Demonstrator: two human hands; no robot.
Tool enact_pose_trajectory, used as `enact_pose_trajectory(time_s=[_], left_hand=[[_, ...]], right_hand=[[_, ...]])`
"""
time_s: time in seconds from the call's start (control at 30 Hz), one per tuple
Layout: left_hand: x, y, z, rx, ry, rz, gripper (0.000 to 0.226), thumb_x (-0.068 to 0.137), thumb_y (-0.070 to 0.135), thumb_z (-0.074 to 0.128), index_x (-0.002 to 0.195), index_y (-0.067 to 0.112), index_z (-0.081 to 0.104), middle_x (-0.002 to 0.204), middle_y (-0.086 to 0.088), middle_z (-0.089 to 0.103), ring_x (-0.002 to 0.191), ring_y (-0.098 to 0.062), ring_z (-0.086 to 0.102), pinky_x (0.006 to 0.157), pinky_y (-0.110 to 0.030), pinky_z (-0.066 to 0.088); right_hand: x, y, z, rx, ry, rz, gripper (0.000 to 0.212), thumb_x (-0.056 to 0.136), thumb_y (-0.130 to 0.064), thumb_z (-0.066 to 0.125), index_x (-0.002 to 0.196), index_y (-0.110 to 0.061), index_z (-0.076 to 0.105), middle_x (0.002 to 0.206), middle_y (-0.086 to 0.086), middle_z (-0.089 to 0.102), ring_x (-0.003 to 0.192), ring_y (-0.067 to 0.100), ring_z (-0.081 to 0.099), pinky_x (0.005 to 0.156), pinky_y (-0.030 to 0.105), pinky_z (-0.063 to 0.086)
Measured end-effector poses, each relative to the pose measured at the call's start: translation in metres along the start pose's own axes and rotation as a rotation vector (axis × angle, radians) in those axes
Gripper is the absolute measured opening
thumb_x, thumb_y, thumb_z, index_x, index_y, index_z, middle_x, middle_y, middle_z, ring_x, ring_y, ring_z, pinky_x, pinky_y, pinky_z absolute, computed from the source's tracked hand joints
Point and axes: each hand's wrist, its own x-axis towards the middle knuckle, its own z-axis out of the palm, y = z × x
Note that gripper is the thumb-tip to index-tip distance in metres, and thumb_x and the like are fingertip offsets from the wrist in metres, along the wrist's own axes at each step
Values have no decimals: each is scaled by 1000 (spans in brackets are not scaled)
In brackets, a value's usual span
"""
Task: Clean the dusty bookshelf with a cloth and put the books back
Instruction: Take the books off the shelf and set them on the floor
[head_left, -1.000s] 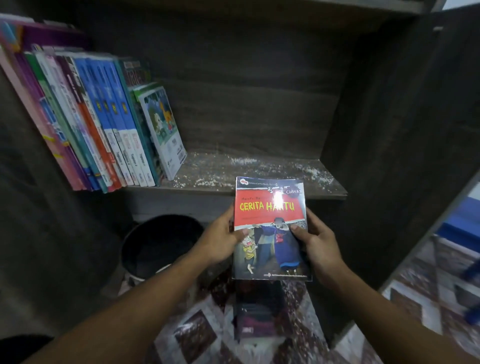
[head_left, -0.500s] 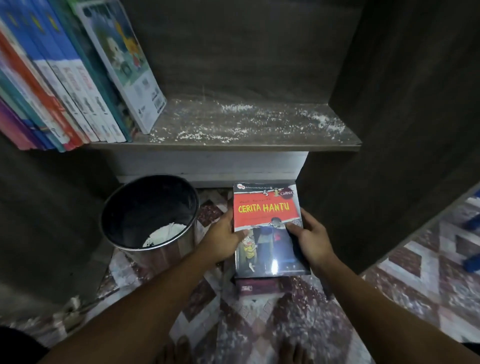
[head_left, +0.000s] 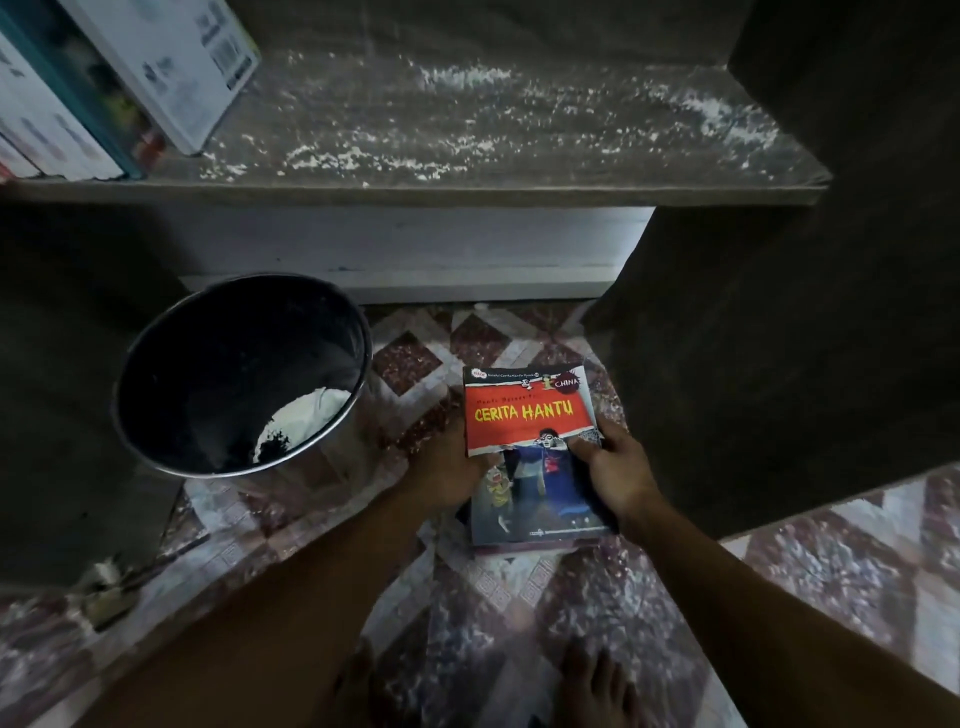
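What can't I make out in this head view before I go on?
Head view:
Shelved books: cut off by the top and left edges, titles blurred.
Whatever lies under the Cerita Hantu book: covered by it, the left hand and the right hand.
White lump in the bucket: too dark to identify.
Cloth: none in frame.

glossy paper book cover, matt wood shelf w/ dust, shiny metal bin

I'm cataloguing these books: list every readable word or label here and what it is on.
"CERITA HANTU": yellow, on the red band of the book cover.
"CHINA": top right corner of that cover.
Small print on that cover and on the shelved books: too blurred to read.
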Motion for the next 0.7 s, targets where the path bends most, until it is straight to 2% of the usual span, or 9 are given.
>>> enact_pose_trajectory(time_s=[0.07, 0.13, 0.23, 0.4, 0.47, 0.53, 0.63, 0.7], left_hand=[[5, -4, 5, 89, 31, -64, 65, 89, 34, 66, 142, 7, 40, 140, -16, 50, 128, -32, 48, 106, -38, 38], [9, -8, 9, 74, 23, -66, 64, 89, 34, 67, 141, 6, 43, 137, -16, 53, 125, -32, 51, 104, -37, 40], [10, -13, 11, 50, 28, -49, 59, 89, 32, 67, 138, 7, 47, 132, -14, 57, 121, -30, 54, 102, -37, 43], [5, -24, 19, -160, 55, 10, 49, 79, 21, 76, 125, 14, 60, 117, -12, 69, 110, -28, 63, 98, -50, 48], [9, -35, 22, -220, 35, 5, 52, 68, 36, 79, 118, 27, 65, 114, -9, 71, 107, -26, 65, 96, -51, 50], [9, -33, 20, -264, 41, 3, 52, 59, 49, 77, 109, 37, 67, 110, -6, 73, 105, -25, 66, 95, -50, 50], [9, -28, 19, -217, 41, -25, 48, 65, 43, 78, 110, 30, 69, 107, -3, 72, 102, -21, 66, 95, -45, 51], [12, -33, 23, -254, 74, -23, 51, 55, 53, 75, 103, 35, 70, 102, -6, 74, 99, -26, 68, 91, -49, 53]], right_hand=[[3, 2, -2, -19, -11, 25, 27, 95, 0, 58, 114, -16, 67, 105, 11, 72, 99, 31, 68, 94, 49, 54], [4, 3, -3, -46, -10, 42, 25, 96, -2, 57, 114, -17, 65, 110, 15, 71, 102, 34, 67, 94, 50, 53], [7, 8, -4, -84, 1, 51, 23, 97, -2, 55, 112, -17, 64, 106, 15, 70, 96, 34, 68, 89, 48, 56], [13, 20, -4, -195, -12, 45, 22, 93, 0, 61, 111, -10, 68, 102, 14, 72, 98, 36, 67, 89, 46, 55], [14, 23, -4, -194, -15, 45, 24, 92, 2, 61, 111, -10, 69, 101, 12, 72, 94, 32, 67, 85, 41, 56], [15, 25, -4, -200, -11, 51, 26, 92, 0, 62, 114, -11, 69, 104, 12, 73, 95, 31, 68, 88, 45, 56], [18, 26, -3, -237, 4, 63, 30, 91, -4, 64, 117, -17, 70, 104, 8, 74, 98, 32, 69, 93, 49, 54], [21, 28, -3, -245, 13, 73, 29, 90, -7, 66, 114, -22, 71, 102, 5, 75, 95, 31, 70, 93, 51, 54]])
